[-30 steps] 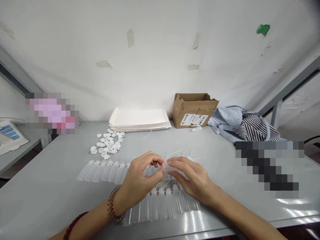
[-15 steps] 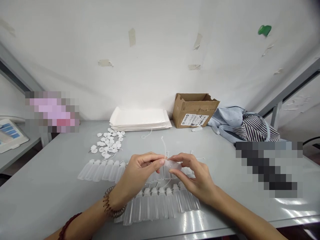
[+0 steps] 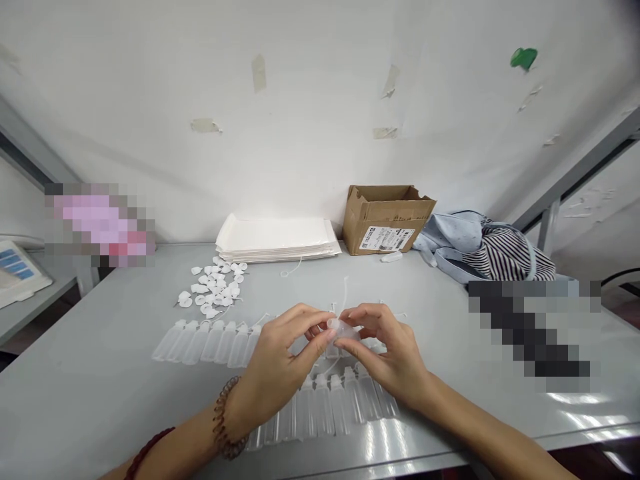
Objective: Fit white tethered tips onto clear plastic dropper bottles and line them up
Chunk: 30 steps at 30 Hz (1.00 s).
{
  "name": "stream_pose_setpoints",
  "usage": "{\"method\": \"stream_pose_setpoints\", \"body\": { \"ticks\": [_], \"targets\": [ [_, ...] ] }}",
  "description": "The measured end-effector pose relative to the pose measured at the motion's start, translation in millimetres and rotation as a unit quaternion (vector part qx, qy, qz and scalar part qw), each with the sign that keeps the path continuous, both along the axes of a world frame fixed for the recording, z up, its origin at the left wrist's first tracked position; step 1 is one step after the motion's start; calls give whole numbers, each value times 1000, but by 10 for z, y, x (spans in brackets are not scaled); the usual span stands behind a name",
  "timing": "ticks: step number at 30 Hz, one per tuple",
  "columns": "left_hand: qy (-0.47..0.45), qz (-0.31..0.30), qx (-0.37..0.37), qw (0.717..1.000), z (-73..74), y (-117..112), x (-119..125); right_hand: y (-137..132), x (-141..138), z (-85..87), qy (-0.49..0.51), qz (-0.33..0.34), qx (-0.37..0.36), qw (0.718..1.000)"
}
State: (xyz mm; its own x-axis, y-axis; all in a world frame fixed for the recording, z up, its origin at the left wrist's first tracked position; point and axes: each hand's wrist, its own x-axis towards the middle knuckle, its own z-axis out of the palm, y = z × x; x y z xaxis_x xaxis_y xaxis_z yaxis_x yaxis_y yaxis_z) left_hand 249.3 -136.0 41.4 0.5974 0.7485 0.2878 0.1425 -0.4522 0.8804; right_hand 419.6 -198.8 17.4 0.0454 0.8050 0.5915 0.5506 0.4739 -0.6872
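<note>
I log: one translucent bottle [image 3: 345, 331], probably light, squeezable, best held mid-body; left hand [image 3: 275, 353] pinches its mouth, right hand [image 3: 394, 347] its body.

Fairly bright indoor light. Soft shadows on wall [image 3: 310, 170]; streaky glare on table [image 3: 100, 387], lower right. Wide-angle stretch at edges, top-right corner dark, pixelated patches [image 3: 100, 223] both sides.

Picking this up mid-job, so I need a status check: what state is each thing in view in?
Held bottle: held between both hands
Left hand: fingers pinching its end
Right hand: fingers curled around it
Front bottles: lying side by side
Back bottles: lying side by side
Small white pieces: loose, scattered
White stack: flat
Cardboard box: upright, open-topped
Striped cloth: bunched up
</note>
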Motion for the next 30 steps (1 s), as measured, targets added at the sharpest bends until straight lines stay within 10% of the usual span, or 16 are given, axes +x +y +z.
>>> {"method": "stream_pose_setpoints", "body": {
  "ticks": [7,12,21,30],
  "targets": [
    [23,-58,-151,987,10,99,-12,30,29,31,-28,56,5,998],
    [53,0,100,994,6,21,-30,38,17,26,15,28,-15,999],
    [173,2,408,896,36,-87,222,22,-52,130,281,-10,-170,944],
    [149,20,427,892,159,-14,367,66,177,239,234,4,-173,957]
  ]
}}
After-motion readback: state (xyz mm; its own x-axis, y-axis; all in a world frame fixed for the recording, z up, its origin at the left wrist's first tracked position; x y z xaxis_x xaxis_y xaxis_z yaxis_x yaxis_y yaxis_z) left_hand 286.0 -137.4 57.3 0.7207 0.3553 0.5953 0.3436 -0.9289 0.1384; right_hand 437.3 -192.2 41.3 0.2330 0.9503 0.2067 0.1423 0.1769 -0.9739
